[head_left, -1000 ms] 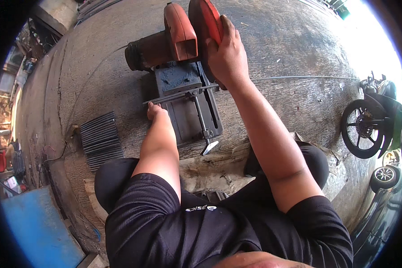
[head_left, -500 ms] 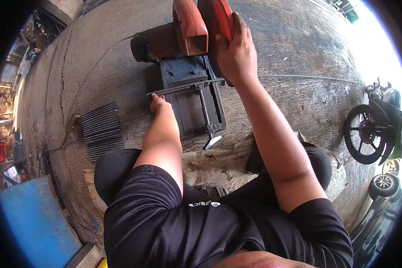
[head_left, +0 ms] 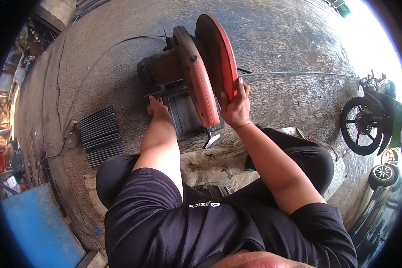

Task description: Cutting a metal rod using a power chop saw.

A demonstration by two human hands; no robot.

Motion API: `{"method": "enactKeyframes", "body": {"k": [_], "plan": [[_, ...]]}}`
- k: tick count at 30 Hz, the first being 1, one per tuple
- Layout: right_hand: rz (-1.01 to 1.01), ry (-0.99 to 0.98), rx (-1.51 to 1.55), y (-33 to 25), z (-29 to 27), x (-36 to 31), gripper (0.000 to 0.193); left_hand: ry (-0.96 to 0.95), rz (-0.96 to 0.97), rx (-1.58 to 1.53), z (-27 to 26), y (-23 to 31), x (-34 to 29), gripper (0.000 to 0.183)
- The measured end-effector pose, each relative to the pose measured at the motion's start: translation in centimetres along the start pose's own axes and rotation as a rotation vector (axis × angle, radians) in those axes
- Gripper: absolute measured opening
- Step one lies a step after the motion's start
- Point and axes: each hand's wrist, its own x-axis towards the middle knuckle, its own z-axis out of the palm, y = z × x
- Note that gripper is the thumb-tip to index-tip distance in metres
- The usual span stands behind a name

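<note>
A red cut-off saw [head_left: 200, 85] stands on the ground in front of me, its long red handle angled toward me. My right hand [head_left: 237, 105] grips the lower edge of the round red blade guard [head_left: 230, 67]. Left of the saw's base [head_left: 185, 114], my left hand [head_left: 156, 106] is closed on the end of a thin metal rod [head_left: 172, 91] lying across it. The handle and guard hide the rod's far end and most of the vise. Below the handle shows the vise's crank handle [head_left: 211, 141].
A bundle of dark metal rods [head_left: 102, 136] lies on the ground to the left. A blue sheet [head_left: 42, 228] is at lower left. A cable [head_left: 116, 43] runs behind the saw. On the right stand a motorcycle [head_left: 366, 125] and a car [head_left: 377, 210].
The saw's head has swung down toward me, now covering the vise and the rod's right part. My right hand has moved down with the guard; my left hand stays on the rod.
</note>
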Motion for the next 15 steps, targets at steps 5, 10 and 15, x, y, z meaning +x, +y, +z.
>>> {"method": "enactKeyframes", "body": {"k": [5,10,15], "plan": [[0.022,-0.086,-0.034,1.2,0.4,-2.7,0.078,0.084,-0.053,0.008,0.2,-0.1,0.2,0.034],[-0.052,-0.021,-0.029,1.4,0.8,-2.7,0.073,0.006,0.001,0.266,0.5,1.3,-2.0,0.027],[-0.094,-0.034,-0.024,1.5,0.6,-2.5,0.072,0.045,0.058,0.18,1.4,2.5,-4.4,0.029]]}}
